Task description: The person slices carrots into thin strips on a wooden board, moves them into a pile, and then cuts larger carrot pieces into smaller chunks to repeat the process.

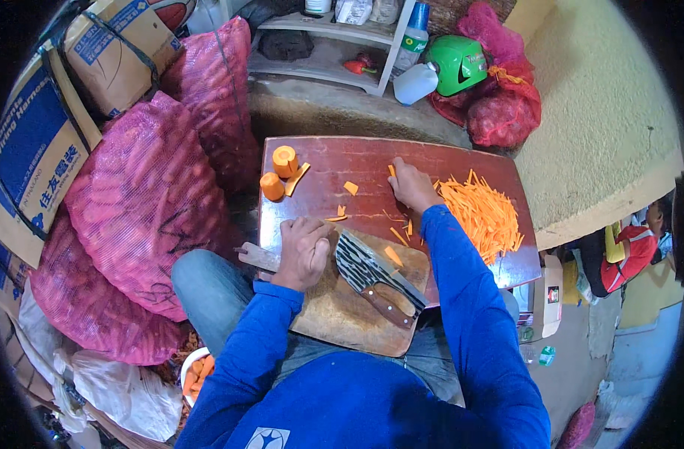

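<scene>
My right hand (416,187) reaches over the red-brown table (327,157), its fingers closed on a small carrot piece (392,170). Just right of it lies a heap of carrot strips (482,217). My left hand (304,253) is curled over the wooden cutting board (334,318), by the board's handle (258,257); whatever is under its fingers is hidden. A cleaver (368,271) with a patterned blade and brown handle lies on the board, apart from both hands. Loose carrot pieces (351,188) are scattered between my hands. Two carrot chunks (285,161) stand at the far left, beside a carrot slab (298,180).
Pink mesh sacks of carrots (143,202) crowd the left side, beside cardboard boxes (39,150). A white bucket of carrots (198,374) sits low left. Beyond the table are a shelf (327,67), a green container (459,66) and red mesh bags (504,116). Another person (630,254) is at right.
</scene>
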